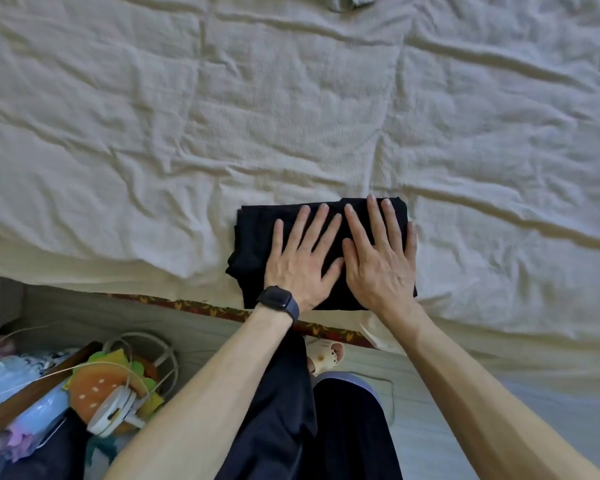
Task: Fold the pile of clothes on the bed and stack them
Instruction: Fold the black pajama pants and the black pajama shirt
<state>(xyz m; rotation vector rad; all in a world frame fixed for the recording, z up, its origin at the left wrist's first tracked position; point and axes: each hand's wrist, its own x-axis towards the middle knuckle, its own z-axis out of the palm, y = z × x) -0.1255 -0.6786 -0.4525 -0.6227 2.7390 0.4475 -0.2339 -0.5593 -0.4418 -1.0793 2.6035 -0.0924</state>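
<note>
We press our left hand and right hand flat, fingers straight and spread, on the folded black garment on the bed.

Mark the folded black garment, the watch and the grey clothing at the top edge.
folded black garment (253, 244), head view, bare left part of the cloth
watch (276, 300), head view, its dark face
grey clothing (345, 1), head view, visible scrap

Folded black garment lies flat at the bed's near edge.
</note>
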